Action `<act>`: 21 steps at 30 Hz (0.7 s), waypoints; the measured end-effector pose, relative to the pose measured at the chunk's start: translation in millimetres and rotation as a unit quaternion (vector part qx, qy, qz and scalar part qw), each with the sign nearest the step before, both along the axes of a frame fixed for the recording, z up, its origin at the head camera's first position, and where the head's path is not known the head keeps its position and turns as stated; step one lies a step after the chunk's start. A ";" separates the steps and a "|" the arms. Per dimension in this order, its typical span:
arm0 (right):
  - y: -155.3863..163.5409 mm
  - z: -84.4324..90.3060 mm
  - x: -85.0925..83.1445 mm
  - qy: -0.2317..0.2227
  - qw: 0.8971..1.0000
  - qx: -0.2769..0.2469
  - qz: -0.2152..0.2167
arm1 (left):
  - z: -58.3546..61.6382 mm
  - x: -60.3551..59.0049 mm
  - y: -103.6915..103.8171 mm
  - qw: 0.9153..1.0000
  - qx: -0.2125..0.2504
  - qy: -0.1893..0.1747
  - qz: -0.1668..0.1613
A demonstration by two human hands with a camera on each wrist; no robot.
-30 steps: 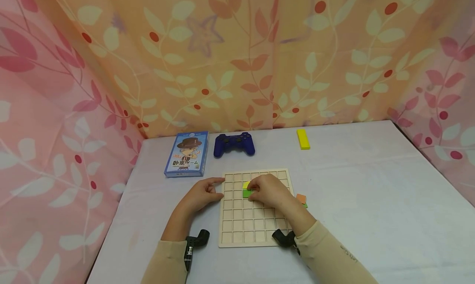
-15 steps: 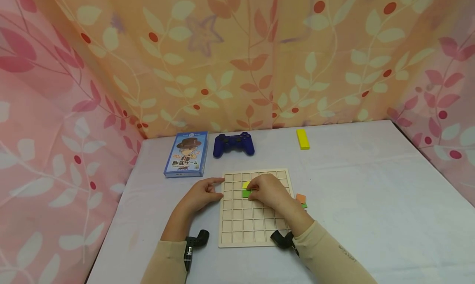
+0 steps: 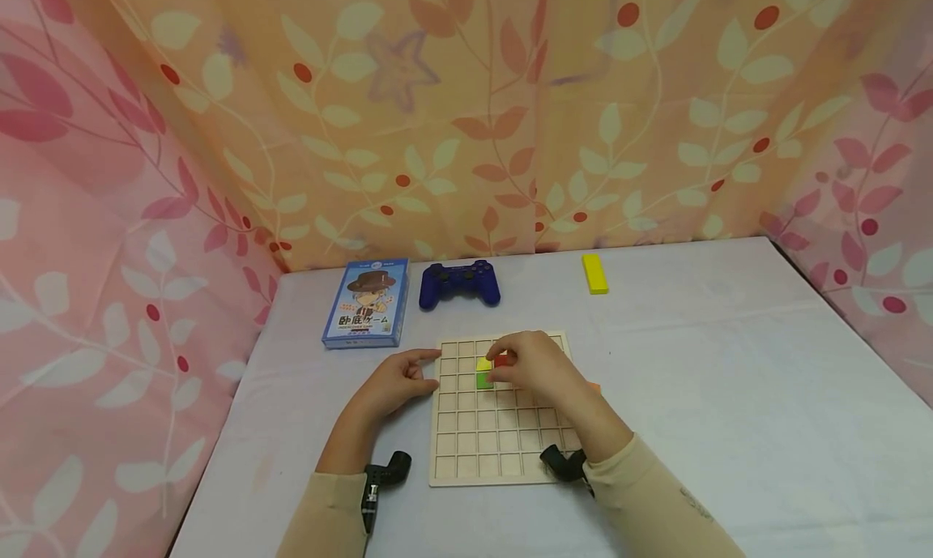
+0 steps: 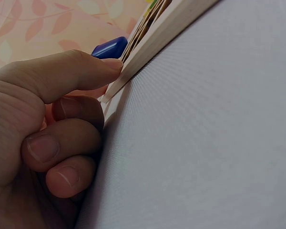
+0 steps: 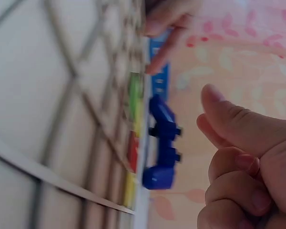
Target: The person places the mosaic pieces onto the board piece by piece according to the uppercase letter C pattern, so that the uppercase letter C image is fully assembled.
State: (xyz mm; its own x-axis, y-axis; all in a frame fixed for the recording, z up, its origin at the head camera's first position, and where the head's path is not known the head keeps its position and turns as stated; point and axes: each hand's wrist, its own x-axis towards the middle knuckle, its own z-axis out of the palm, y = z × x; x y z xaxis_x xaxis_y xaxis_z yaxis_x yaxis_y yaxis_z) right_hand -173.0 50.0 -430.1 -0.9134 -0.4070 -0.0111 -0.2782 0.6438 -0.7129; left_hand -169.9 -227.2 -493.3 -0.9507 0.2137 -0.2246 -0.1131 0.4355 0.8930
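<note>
A wooden grid board (image 3: 466,445) lies flat on the table. In its upper part a yellow tile (image 3: 484,364), a green tile (image 3: 484,381) and a red tile (image 3: 501,362) sit in neighbouring squares. My right hand (image 3: 535,368) is just above the red tile and partly covers it. Its thumb and index finger are close together, and the right wrist view shows nothing between them. The right wrist view also shows another yellow tile (image 5: 129,191) beyond the red one. My left hand (image 3: 394,381) touches the board's left edge with thumb and index fingertips; its other fingers are curled.
Behind the board are a blue game box (image 3: 368,303), a dark blue game controller (image 3: 460,284) and a yellow block (image 3: 594,274). An orange tile (image 3: 595,388) shows beside my right forearm, mostly hidden. Patterned curtains (image 3: 510,121) enclose the table (image 3: 729,380).
My right hand has lifted slightly off the tiles and shifted a little right, so the red tile and more of the yellow one show. The left hand has stayed put.
</note>
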 end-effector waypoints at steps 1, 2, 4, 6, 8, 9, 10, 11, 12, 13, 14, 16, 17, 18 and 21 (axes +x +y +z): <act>2.4 4.3 0.5 0.000 1.000 -0.007 -0.001 | 0.3 0.0 0.2 1.000 0.000 0.001 0.000; 4.9 8.3 1.3 0.001 1.000 -0.013 -0.003 | 0.5 0.0 0.4 1.000 -0.001 0.001 0.000; 9.9 15.8 3.1 0.004 1.000 -0.026 -0.007 | 1.3 0.3 0.6 1.000 -0.002 0.000 0.002; 15.3 22.2 4.7 0.010 0.999 -0.037 -0.008 | 1.8 0.6 0.9 1.000 -0.002 -0.001 0.005; 20.0 29.7 7.9 0.013 0.999 -0.047 -0.013 | 1.9 0.6 1.3 1.000 -0.001 -0.004 0.008; 22.4 33.4 9.4 0.013 0.998 -0.051 -0.016 | 1.9 0.6 1.3 1.000 0.000 -0.005 0.009; 24.8 36.7 10.8 0.015 0.998 -0.054 -0.017 | 1.7 0.5 1.2 1.000 0.000 -0.006 0.009; 27.0 40.1 12.4 0.016 0.998 -0.056 -0.019 | 1.8 0.5 1.1 1.000 0.000 -0.007 0.009; 29.0 43.7 13.9 0.016 0.998 -0.058 -0.022 | 1.8 0.4 0.9 1.000 0.000 -0.009 0.009; 31.2 47.3 15.7 0.015 0.998 -0.059 -0.025 | 1.5 0.2 1.0 1.000 -0.001 -0.009 0.009; 33.6 50.0 17.1 0.016 0.998 -0.058 -0.028 | 1.5 0.1 1.1 1.000 -0.002 -0.011 0.009; 38.6 54.9 19.9 0.016 0.998 -0.059 -0.031 | 1.5 -0.1 1.5 1.000 -0.005 -0.009 0.009; 40.9 56.9 21.2 0.014 0.997 -0.061 -0.034 | 1.5 -0.1 1.3 1.000 -0.007 -0.008 0.009; 43.2 58.6 22.2 0.012 0.997 -0.063 -0.036 | 1.5 -0.1 1.2 1.000 -0.009 -0.007 0.007; 50.6 62.9 24.7 0.010 0.997 -0.068 -0.040 | 1.4 -0.3 1.2 1.000 -0.009 0.000 0.002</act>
